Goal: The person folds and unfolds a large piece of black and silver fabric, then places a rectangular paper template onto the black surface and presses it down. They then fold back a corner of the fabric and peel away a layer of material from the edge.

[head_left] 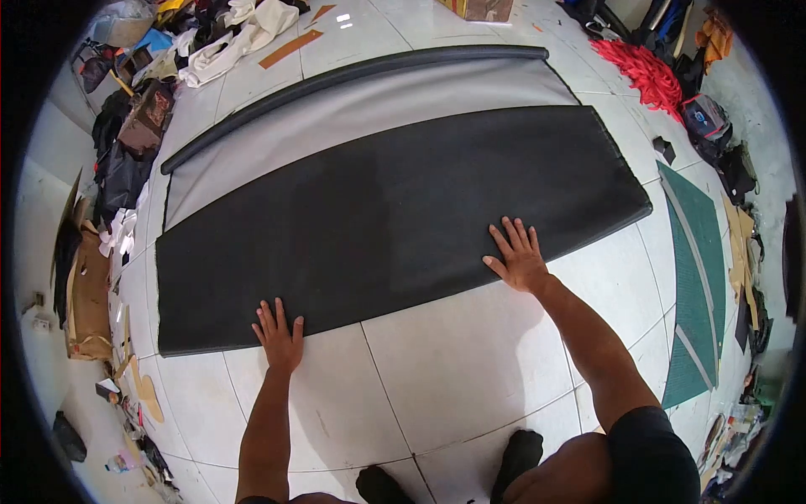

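A wide sheet of black material [378, 197] lies folded on the tiled floor, its near edge toward me. Beyond the fold, the sheet's pale grey underside [369, 118] shows, and its far end is wound into a black roll [361, 77]. My left hand [280, 340] rests flat on the near edge at the left, fingers stretched out. Farther right, my right hand [518, 259] is spread flat on the black surface close to the same edge. Neither hand holds anything.
Green cutting mats [695, 277] with grey strips lie at the right. Red fabric [642, 76] and bags are heaped at the upper right. Cloth and scraps [239, 42] pile up at the upper left, cardboard [90, 294] at the left. A box [478, 8] stands at the top.
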The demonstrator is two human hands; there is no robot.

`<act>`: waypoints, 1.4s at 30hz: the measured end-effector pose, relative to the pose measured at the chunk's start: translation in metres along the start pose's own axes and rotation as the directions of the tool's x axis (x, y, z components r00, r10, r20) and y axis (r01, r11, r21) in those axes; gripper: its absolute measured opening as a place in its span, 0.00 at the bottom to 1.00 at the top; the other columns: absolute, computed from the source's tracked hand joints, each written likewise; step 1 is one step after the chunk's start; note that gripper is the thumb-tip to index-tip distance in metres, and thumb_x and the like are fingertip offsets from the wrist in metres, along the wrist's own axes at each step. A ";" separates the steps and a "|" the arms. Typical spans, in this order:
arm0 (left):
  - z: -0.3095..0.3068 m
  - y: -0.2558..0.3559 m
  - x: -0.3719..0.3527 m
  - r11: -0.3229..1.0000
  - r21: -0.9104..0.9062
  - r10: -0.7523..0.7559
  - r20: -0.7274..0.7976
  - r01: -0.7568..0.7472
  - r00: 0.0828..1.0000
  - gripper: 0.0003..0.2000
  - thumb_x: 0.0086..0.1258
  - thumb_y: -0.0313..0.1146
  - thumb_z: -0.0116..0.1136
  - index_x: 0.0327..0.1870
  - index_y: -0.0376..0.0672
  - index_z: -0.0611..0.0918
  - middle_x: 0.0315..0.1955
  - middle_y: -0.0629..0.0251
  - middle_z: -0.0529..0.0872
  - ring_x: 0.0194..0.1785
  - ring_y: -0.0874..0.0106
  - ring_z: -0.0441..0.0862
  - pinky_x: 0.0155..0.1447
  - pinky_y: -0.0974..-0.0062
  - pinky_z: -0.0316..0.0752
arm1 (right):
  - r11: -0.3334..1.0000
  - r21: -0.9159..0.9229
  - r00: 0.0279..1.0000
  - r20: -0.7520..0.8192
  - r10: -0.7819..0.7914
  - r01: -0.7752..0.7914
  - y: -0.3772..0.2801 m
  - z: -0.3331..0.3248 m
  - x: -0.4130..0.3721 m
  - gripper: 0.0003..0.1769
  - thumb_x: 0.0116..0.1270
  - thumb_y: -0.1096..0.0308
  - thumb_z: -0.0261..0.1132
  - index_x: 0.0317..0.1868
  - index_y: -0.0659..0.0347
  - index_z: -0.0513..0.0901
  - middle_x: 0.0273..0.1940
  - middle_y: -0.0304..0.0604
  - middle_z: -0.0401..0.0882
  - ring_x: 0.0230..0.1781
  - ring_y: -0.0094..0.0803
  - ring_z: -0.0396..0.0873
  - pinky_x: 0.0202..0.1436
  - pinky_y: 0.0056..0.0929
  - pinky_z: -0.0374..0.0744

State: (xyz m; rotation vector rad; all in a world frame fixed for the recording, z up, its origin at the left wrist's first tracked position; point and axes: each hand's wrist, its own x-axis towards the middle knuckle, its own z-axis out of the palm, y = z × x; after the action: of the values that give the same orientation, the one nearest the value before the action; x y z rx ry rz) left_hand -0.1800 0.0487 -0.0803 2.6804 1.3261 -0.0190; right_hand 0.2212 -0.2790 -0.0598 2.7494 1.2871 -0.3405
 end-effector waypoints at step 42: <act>0.112 -0.241 -0.359 -0.145 -0.803 -0.752 0.469 0.578 0.463 0.18 0.70 0.33 0.53 0.58 0.37 0.73 0.53 0.59 0.80 0.61 0.63 0.73 0.60 0.59 0.71 | -0.530 0.783 0.557 0.612 0.562 -0.326 0.132 0.079 -0.349 0.25 0.66 0.52 0.63 0.58 0.56 0.74 0.50 0.40 0.76 0.47 0.33 0.75 0.48 0.36 0.78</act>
State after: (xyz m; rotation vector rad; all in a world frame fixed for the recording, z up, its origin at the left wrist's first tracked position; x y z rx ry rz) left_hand -0.5833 -0.1067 -0.1937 0.7526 1.8167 0.6589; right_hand 0.0930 -0.6379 -0.0563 3.8507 -1.7042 -1.5813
